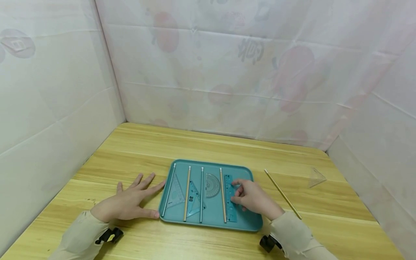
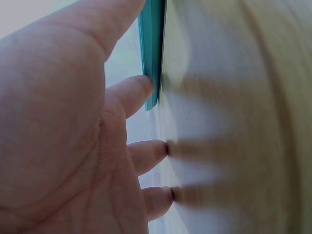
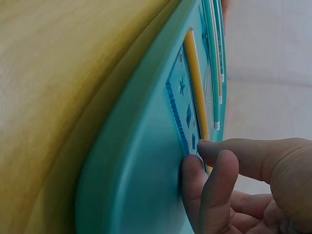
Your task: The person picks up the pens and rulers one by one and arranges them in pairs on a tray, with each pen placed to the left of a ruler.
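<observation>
My left hand (image 1: 130, 202) lies with fingers spread at the left edge of a teal tray (image 1: 256, 222), its thumb and index finger touching the rim. In the right wrist view, my right hand (image 3: 248, 190) pinches the edge of a blue see-through ruler (image 3: 181, 97) between thumb and fingers. That ruler lies in the tray, alongside a gold pencil (image 1: 222, 196). Further left in the tray are a clear protractor (image 1: 212, 186), a green pencil (image 1: 202, 195), a blue set square (image 1: 195, 198), another gold pencil (image 1: 187, 193), a clear set square (image 1: 175, 196) and a second green pencil (image 1: 168, 191).
On the wooden table (image 1: 227, 144), right of the tray, lies a loose gold pencil (image 1: 282, 194). Beyond it is a clear set square (image 1: 316, 177), faint against the wood. Patterned cloth walls (image 1: 208, 72) stand around the back and sides.
</observation>
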The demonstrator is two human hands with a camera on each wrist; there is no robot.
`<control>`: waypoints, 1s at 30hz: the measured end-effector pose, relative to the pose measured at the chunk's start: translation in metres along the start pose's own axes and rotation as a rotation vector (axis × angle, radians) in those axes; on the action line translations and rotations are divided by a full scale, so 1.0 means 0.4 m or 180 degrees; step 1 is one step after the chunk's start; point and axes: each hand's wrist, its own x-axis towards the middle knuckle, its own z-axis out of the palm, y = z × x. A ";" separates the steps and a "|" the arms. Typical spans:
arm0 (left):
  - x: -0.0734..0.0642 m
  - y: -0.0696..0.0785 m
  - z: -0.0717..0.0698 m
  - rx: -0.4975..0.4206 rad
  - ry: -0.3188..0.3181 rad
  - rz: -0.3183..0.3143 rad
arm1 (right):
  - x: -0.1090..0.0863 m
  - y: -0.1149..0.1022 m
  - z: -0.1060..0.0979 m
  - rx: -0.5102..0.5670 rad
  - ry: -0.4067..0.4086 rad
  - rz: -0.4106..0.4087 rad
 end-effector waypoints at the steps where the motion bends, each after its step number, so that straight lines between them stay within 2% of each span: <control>1: 0.000 0.000 0.000 0.0005 0.0003 -0.0001 | 0.001 0.000 0.001 0.0013 -0.0004 -0.0019; 10: -0.001 0.003 -0.001 -0.0001 0.0004 -0.0002 | 0.006 0.003 0.007 0.0018 -0.0018 -0.0103; 21: -0.001 0.001 -0.002 0.0029 0.0009 -0.0011 | 0.000 -0.009 0.012 0.0062 -0.0031 -0.0037; 30: -0.003 0.006 -0.003 -0.0022 -0.0012 -0.0006 | -0.003 -0.008 0.010 0.0075 -0.0073 -0.0112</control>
